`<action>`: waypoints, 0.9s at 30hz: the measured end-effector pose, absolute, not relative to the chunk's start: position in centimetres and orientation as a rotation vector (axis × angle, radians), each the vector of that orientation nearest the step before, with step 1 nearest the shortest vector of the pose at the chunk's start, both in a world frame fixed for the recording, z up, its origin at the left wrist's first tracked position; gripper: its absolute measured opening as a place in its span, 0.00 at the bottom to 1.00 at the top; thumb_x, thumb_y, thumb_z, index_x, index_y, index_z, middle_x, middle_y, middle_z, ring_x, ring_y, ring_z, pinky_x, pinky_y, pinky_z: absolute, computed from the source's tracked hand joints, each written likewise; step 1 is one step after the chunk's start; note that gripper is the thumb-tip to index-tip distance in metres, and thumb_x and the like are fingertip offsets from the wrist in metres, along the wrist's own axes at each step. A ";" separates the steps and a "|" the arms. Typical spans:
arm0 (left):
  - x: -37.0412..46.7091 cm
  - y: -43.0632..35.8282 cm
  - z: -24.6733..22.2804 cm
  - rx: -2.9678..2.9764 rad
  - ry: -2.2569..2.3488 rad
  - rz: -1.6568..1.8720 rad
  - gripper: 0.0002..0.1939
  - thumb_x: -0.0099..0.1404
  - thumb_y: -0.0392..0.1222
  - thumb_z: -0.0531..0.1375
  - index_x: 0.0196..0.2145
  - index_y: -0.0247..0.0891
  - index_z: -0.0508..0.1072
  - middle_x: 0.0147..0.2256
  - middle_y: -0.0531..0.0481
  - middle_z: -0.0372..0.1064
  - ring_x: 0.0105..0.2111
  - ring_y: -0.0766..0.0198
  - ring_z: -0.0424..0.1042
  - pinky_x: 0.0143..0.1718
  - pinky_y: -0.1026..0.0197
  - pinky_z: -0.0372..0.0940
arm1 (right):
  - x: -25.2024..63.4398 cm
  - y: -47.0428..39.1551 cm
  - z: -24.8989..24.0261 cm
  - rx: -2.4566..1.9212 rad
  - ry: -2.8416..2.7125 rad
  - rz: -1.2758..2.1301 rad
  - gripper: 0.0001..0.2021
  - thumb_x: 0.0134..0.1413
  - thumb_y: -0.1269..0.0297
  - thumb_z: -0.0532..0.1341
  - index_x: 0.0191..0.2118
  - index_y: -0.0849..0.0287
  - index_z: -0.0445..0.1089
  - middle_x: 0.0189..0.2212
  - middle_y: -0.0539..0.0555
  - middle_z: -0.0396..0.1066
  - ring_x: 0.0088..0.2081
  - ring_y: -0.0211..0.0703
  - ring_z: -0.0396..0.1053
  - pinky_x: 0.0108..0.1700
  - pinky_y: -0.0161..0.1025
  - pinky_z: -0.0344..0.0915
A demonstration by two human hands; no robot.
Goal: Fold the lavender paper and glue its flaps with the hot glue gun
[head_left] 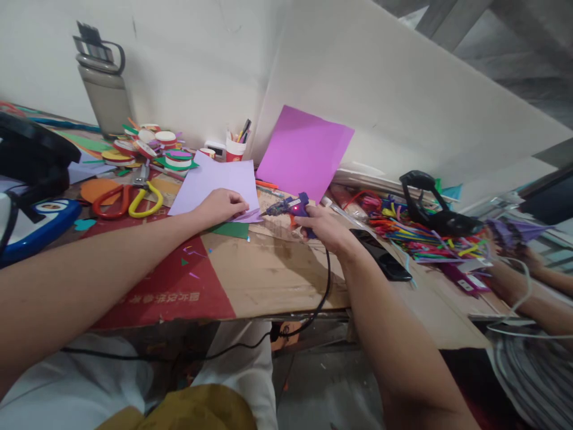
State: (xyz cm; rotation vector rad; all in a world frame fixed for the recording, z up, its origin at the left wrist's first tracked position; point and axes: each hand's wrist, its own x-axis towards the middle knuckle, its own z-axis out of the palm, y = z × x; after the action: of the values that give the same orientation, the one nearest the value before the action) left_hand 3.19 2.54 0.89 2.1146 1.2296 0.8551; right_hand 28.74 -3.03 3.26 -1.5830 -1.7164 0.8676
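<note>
My right hand (323,226) is wrapped round a purple glue gun (297,206) with a lit red light. Its nozzle points left and lies close to the edge of some lilac paper. My left hand (221,208) rests on the lilac paper (215,176), with its fingers curled near the lower right corner, where narrow purple strips (251,216) show. Whether the fingertips pinch a strip is hard to make out. A green piece of paper (230,230) sticks out below this hand. The gun's black cord (329,280) hangs over the table's front edge.
Left of the paper lie red-and-yellow-handled scissors (129,200) and several ribbon spools (165,140); a bottle (105,89) stands behind. A magenta sheet (307,149) leans on the wall. At right are a phone (380,254), colourful pipe cleaners (412,233) and another person's arm (519,292).
</note>
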 end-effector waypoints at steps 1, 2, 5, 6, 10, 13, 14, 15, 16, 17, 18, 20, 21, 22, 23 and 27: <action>3.2 2.6 0.8 2.124 1.227 0.857 0.13 0.55 0.48 0.58 0.23 0.36 0.74 0.18 0.55 0.66 0.19 0.69 0.60 0.23 0.65 0.53 | 28.6 -3.1 3.3 -1.566 -1.676 0.907 0.03 0.47 0.66 0.59 0.28 0.59 0.63 0.25 0.52 0.70 0.19 0.33 0.61 0.20 0.31 0.62; 3.1 2.7 0.7 2.131 1.225 0.858 0.12 0.55 0.48 0.58 0.24 0.36 0.75 0.18 0.55 0.67 0.19 0.68 0.61 0.23 0.65 0.53 | 28.5 -3.2 3.4 -1.557 -1.653 0.932 0.03 0.47 0.66 0.59 0.28 0.59 0.63 0.26 0.52 0.71 0.19 0.33 0.61 0.20 0.31 0.62; 3.1 3.1 0.3 2.149 1.202 0.858 0.12 0.56 0.47 0.59 0.27 0.37 0.76 0.22 0.54 0.71 0.23 0.67 0.65 0.26 0.66 0.56 | 28.5 -3.1 3.2 -1.555 -1.658 0.962 0.04 0.48 0.67 0.59 0.27 0.58 0.63 0.25 0.52 0.70 0.19 0.33 0.61 0.19 0.32 0.62; 3.1 3.2 0.2 2.162 1.193 0.856 0.12 0.56 0.47 0.59 0.29 0.37 0.77 0.24 0.54 0.73 0.25 0.66 0.67 0.28 0.65 0.57 | 28.6 -3.0 3.2 -1.559 -1.671 0.969 0.04 0.48 0.67 0.59 0.27 0.59 0.63 0.24 0.52 0.70 0.18 0.33 0.61 0.19 0.32 0.61; 3.2 3.2 0.1 2.216 1.186 0.837 0.13 0.57 0.48 0.59 0.33 0.38 0.78 0.32 0.52 0.76 0.29 0.64 0.70 0.32 0.65 0.60 | 28.9 -3.0 3.3 -1.605 -1.707 0.983 0.03 0.48 0.68 0.59 0.27 0.59 0.64 0.24 0.52 0.69 0.18 0.32 0.61 0.17 0.31 0.60; 3.3 3.1 0.1 2.340 1.154 0.810 0.12 0.57 0.46 0.59 0.34 0.39 0.78 0.34 0.51 0.76 0.33 0.62 0.71 0.36 0.64 0.61 | 29.3 -3.2 3.8 -1.596 -1.661 1.009 0.02 0.49 0.69 0.59 0.28 0.59 0.64 0.23 0.50 0.68 0.18 0.31 0.60 0.18 0.30 0.61; 3.4 3.0 0.1 2.402 1.132 0.799 0.12 0.57 0.46 0.59 0.34 0.40 0.79 0.35 0.51 0.75 0.35 0.62 0.71 0.37 0.64 0.61 | 29.4 -3.2 4.0 -1.583 -1.627 1.020 0.02 0.49 0.69 0.58 0.29 0.59 0.65 0.23 0.50 0.68 0.18 0.31 0.60 0.18 0.30 0.60; 3.4 3.0 0.0 2.463 1.109 0.791 0.12 0.57 0.46 0.59 0.34 0.40 0.79 0.36 0.50 0.75 0.36 0.61 0.71 0.38 0.63 0.61 | 29.6 -3.2 4.1 -1.574 -1.584 1.027 0.02 0.50 0.69 0.58 0.29 0.60 0.65 0.23 0.50 0.68 0.18 0.31 0.60 0.18 0.30 0.60; 3.5 3.0 0.0 2.516 1.087 0.783 0.12 0.57 0.45 0.58 0.35 0.40 0.79 0.37 0.50 0.75 0.37 0.61 0.71 0.39 0.63 0.61 | 29.8 -3.2 4.2 -1.571 -1.537 1.030 0.02 0.51 0.69 0.58 0.30 0.60 0.65 0.23 0.50 0.68 0.18 0.31 0.59 0.18 0.30 0.60; 3.5 3.1 -0.1 2.556 1.066 0.774 0.12 0.58 0.45 0.58 0.35 0.41 0.79 0.37 0.50 0.74 0.37 0.61 0.71 0.40 0.63 0.61 | 30.0 -3.1 4.3 -1.575 -1.489 1.031 0.02 0.51 0.69 0.58 0.30 0.60 0.65 0.23 0.50 0.68 0.18 0.30 0.59 0.18 0.30 0.60; 3.5 3.1 -0.2 2.580 1.048 0.764 0.12 0.58 0.45 0.58 0.36 0.40 0.79 0.38 0.50 0.74 0.38 0.61 0.71 0.40 0.63 0.61 | 30.1 -2.9 4.3 -1.584 -1.440 1.030 0.02 0.52 0.69 0.57 0.31 0.61 0.64 0.24 0.50 0.68 0.18 0.30 0.59 0.18 0.30 0.60; 3.5 3.2 -0.3 2.610 1.017 0.740 0.12 0.60 0.45 0.57 0.37 0.40 0.78 0.38 0.49 0.74 0.38 0.62 0.71 0.40 0.63 0.61 | 30.4 -2.5 4.2 -1.615 -1.351 1.023 0.02 0.54 0.70 0.56 0.32 0.61 0.63 0.23 0.50 0.68 0.18 0.30 0.58 0.18 0.30 0.61; 3.5 3.3 -0.3 2.630 0.997 0.723 0.12 0.60 0.44 0.57 0.37 0.39 0.78 0.38 0.49 0.74 0.38 0.62 0.71 0.41 0.63 0.61 | 30.5 -2.3 4.1 -1.640 -1.320 1.010 0.01 0.55 0.70 0.56 0.32 0.61 0.63 0.23 0.50 0.67 0.18 0.30 0.59 0.19 0.30 0.61; 3.5 3.3 -0.3 2.659 0.973 0.708 0.12 0.61 0.44 0.57 0.37 0.39 0.78 0.39 0.49 0.74 0.38 0.63 0.71 0.41 0.63 0.61 | 30.7 -2.0 4.0 -1.681 -1.310 0.978 0.02 0.56 0.70 0.55 0.32 0.61 0.62 0.22 0.50 0.67 0.17 0.30 0.59 0.19 0.30 0.61; 3.5 3.3 -0.3 2.694 0.947 0.697 0.12 0.61 0.43 0.56 0.37 0.38 0.78 0.39 0.49 0.74 0.39 0.63 0.70 0.43 0.63 0.61 | 30.8 -1.8 3.8 -1.736 -1.320 0.931 0.03 0.57 0.70 0.54 0.32 0.61 0.62 0.21 0.49 0.66 0.17 0.31 0.59 0.19 0.30 0.61; 3.4 3.2 -0.3 2.817 0.869 0.657 0.11 0.63 0.42 0.55 0.37 0.38 0.77 0.40 0.48 0.74 0.42 0.61 0.69 0.48 0.60 0.60 | 31.7 -0.9 2.9 -1.937 -1.403 0.749 0.06 0.57 0.68 0.53 0.30 0.62 0.64 0.17 0.49 0.63 0.17 0.33 0.59 0.19 0.31 0.57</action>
State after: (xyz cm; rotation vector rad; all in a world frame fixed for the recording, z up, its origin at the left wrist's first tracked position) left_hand 3.43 3.24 -0.28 2.8171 0.8692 0.6567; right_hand 31.67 -0.94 2.94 -1.9366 -1.4032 0.7495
